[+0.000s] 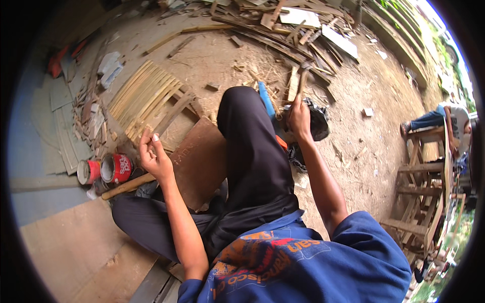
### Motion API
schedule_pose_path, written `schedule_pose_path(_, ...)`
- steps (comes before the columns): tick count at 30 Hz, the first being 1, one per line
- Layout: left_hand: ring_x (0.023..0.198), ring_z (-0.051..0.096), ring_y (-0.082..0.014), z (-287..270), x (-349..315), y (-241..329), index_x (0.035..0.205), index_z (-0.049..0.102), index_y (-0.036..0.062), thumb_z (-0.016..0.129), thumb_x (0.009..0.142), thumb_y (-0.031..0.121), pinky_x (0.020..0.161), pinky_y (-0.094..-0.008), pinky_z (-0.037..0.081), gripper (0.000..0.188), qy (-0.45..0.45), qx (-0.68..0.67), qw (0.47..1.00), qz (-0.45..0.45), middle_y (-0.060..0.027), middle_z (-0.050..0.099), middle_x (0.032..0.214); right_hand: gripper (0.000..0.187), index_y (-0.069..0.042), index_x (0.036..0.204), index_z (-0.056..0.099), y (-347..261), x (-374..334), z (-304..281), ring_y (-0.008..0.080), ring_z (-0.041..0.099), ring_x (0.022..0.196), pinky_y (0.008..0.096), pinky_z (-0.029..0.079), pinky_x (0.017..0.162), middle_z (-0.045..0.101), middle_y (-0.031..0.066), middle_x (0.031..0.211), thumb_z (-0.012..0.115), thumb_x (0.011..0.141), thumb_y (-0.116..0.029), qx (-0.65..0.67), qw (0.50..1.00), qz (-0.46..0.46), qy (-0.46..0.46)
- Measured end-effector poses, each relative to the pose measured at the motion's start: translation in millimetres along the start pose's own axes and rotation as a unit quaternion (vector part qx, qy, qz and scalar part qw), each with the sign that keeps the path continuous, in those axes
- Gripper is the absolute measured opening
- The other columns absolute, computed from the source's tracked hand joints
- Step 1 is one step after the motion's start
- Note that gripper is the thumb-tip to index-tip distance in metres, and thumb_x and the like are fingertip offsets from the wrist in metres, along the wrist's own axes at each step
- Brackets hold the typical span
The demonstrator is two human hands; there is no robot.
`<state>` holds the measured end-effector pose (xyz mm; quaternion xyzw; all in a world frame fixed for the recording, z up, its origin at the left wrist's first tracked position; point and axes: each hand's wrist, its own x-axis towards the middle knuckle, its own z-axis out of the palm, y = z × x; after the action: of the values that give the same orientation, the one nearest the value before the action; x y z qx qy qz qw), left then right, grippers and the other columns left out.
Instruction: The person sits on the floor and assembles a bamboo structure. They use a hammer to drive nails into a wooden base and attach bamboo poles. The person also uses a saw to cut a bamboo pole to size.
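My right hand (299,120) is closed round the wooden handle of a hammer (302,85), its head pointing up and away from me. Just below that hand lies a crumpled black plastic bag (318,121). My left hand (156,159) hovers by the near edge of a slatted wooden panel (146,98), fingers curled and thumb close to them. Whatever those fingers may hold is too small to make out. A brown board (199,159) lies between the panel and my legs. Beside my raised knee is a narrow blue object (265,98).
Two red cans (116,168) stand at the left near a round wooden stick (129,186). Scrap wood (283,43) is heaped at the far side. On the right, another person (432,118) is by a wooden frame (422,189). Offcuts dot the dirt floor (348,151).
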<state>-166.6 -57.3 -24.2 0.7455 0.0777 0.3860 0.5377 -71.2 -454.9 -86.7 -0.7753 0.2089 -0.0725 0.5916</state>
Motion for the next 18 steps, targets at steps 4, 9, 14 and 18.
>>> schedule_pose_path(4, 0.085, 0.062, -0.012, 24.8, -14.9, 11.9, 0.11, 0.064, -0.0025, 0.06, 0.095, 0.006, 0.078, -0.026, 0.049, 0.017, -0.087, -0.022, 0.995, -0.034, -0.0067, 0.066, 0.098, 0.045, 0.004, 0.082, 0.062, 138.1, -79.7, -46.8, 0.0393, 0.066, 0.071, 0.0465, 0.049, 0.063, 0.064, 0.0263, 0.073, 0.06, 0.094, -0.039, -0.25, 0.967, -0.031, -0.03)
schedule_pose_path(9, 0.085, 0.06, -0.0105, 42.4, -43.2, -29.1, 0.109, 0.065, -0.0015, 0.06, 0.096, 0.01, 0.077, -0.0246, 0.048, 0.018, -0.135, -0.023, 0.984, -0.11, -0.0052, 0.066, 0.093, 0.04, 0.0, 0.085, 0.053, 219.4, -175.6, -87.8, 0.0469, 0.062, 0.071, 0.0527, 0.046, 0.061, 0.061, 0.0256, 0.07, 0.065, 0.091, -0.038, -0.317, 0.937, 0.035, -0.145)
schedule_pose_path(14, 0.084, 0.059, -0.0105, 54.4, -49.8, -54.3, 0.109, 0.065, -0.0021, 0.059, 0.097, 0.012, 0.078, -0.0236, 0.047, 0.02, -0.131, -0.027, 0.981, -0.142, -0.0055, 0.066, 0.092, 0.03, -0.002, 0.091, 0.053, 271.9, -187.4, -78.9, 0.04, 0.058, 0.07, 0.0481, 0.045, 0.062, 0.057, 0.0197, 0.073, 0.066, 0.091, -0.028, -0.304, 0.948, -0.048, -0.088)
schedule_pose_path(18, 0.084, 0.061, -0.0106, 63.6, -51.4, -64.8, 0.111, 0.064, -0.0026, 0.059, 0.098, 0.013, 0.077, -0.0244, 0.049, 0.021, -0.142, -0.029, 0.974, -0.173, -0.0058, 0.066, 0.093, 0.022, -0.002, 0.095, 0.055, 238.0, -144.9, -61.4, 0.0371, 0.057, 0.082, 0.0451, 0.046, 0.071, 0.056, 0.0176, 0.087, 0.066, 0.089, -0.02, -0.314, 0.937, -0.151, 0.014)
